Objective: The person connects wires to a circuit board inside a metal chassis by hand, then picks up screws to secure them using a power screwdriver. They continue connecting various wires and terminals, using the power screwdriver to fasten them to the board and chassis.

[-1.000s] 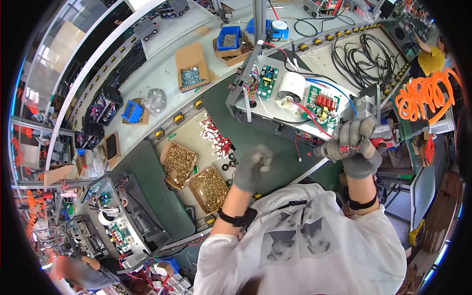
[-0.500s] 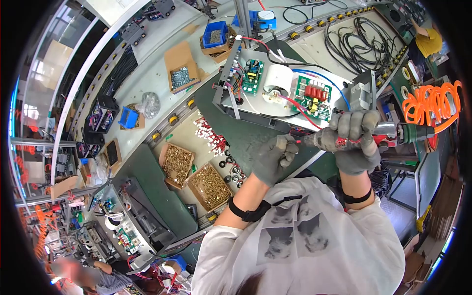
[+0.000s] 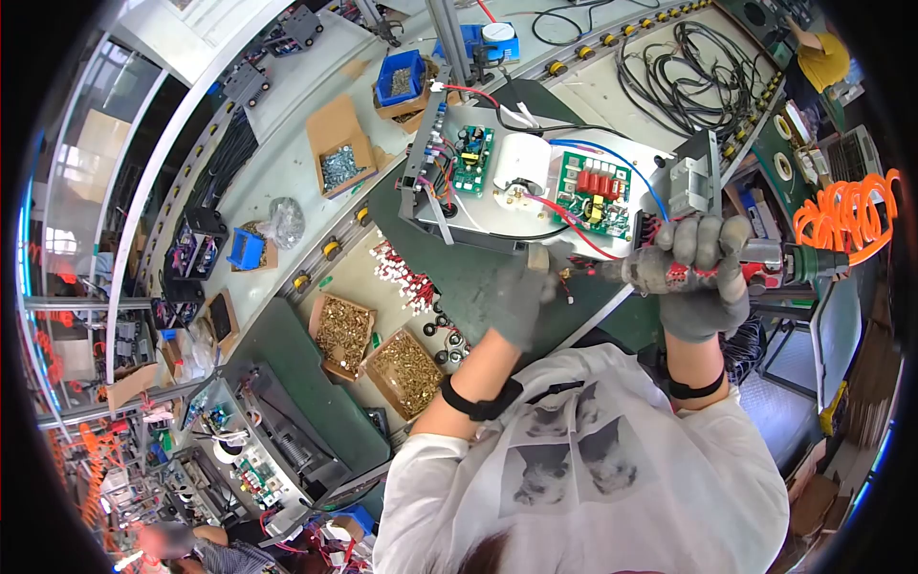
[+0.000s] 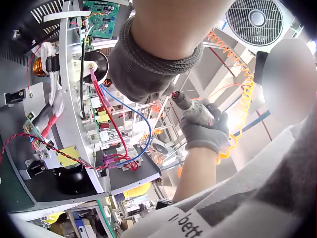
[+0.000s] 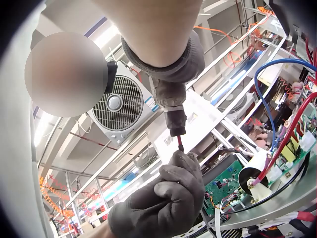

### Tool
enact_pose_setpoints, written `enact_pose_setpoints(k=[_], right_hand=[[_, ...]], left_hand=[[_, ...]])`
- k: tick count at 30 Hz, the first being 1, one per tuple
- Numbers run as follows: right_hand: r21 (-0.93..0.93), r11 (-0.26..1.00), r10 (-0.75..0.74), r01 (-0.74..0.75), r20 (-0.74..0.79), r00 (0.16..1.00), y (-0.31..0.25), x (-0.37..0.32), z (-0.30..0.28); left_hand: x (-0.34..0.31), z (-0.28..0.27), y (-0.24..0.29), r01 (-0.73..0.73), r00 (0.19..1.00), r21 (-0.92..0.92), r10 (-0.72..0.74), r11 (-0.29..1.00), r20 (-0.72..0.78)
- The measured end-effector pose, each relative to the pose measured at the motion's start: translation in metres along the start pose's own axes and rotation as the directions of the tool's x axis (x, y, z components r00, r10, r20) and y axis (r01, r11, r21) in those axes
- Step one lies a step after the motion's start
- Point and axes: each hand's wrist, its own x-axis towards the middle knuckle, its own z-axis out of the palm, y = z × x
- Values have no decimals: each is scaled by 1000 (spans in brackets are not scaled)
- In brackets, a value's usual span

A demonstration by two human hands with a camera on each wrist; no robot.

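My gloved right hand (image 3: 706, 277) grips the body of an air screwdriver (image 3: 765, 253), its nose pointing left. In front of the nose is my gloved left hand (image 3: 524, 298), blurred in the head view. The right wrist view shows the left hand's curled fingers (image 5: 181, 171) pinching around the tip of the driver's bit (image 5: 180, 142); whatever may sit at that tip is hidden. Just beyond both hands stands an open device chassis (image 3: 478, 234) with green circuit boards (image 3: 595, 196), a white cylinder (image 3: 522, 161) and red and blue wires.
Two cardboard boxes of brass-coloured fasteners (image 3: 406, 371) lie left of my left arm, near red-and-white connectors (image 3: 400, 277) and black rings. A box of silver screws (image 3: 339, 167) sits farther back. The coiled orange hose (image 3: 846, 210) hangs at right. A second chassis (image 3: 251, 459) stands at lower left.
The left hand has come right and up to the screwdriver's tip, its fingers now nearer the chassis edge. The right hand keeps its grip on the driver. The head view has shifted slightly.
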Motion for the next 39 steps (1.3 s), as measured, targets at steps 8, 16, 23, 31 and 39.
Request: enact_pose_setpoints(k=[8, 16, 23, 31, 39], right_hand=[[-175, 984, -50, 38, -65, 997, -11, 19, -16], [-286, 955, -124, 82, -132, 983, 5, 31, -31], [-246, 962, -147, 117, -106, 983, 21, 43, -44], [-281, 954, -88, 100, 55, 995, 41, 57, -39], [-387, 922, -72, 6, -155, 985, 57, 78, -35]], left_hand=[[88, -4, 8, -531, 689, 834, 499, -147, 526], [116, -4, 2, -520, 810, 839, 401, 156, 427], [114, 1, 9, -404, 892, 810, 382, 426, 243], [107, 3, 15, -409, 892, 788, 383, 460, 239], [118, -6, 16, -525, 651, 846, 594, -96, 472]])
